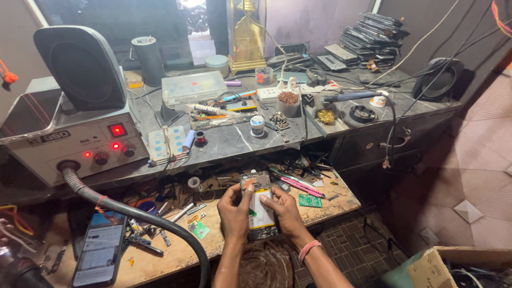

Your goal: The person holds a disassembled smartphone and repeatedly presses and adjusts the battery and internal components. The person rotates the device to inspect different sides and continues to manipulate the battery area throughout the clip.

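An opened smartphone [260, 205] with its back cover off lies on the wooden work shelf [341, 198], showing its battery and circuit boards. My left hand [234, 212] grips its left side, thumb pressing on the inner parts near the top. My right hand [285, 209], with a pink band on the wrist, holds its right edge, fingers resting on the battery. A small green circuit board [310, 200] and pink-handled tools [300, 186] lie just right of the phone. Another green board [200, 230] sits to the left.
A hot-air station [74, 144] with red lights stands at left; its black hose [144, 216] curves across the shelf. A lit phone [100, 255] lies at lower left. The upper marble shelf [234, 140] carries a soldering iron [346, 97], parts boxes and wires. A cardboard box [442, 266] sits at lower right.
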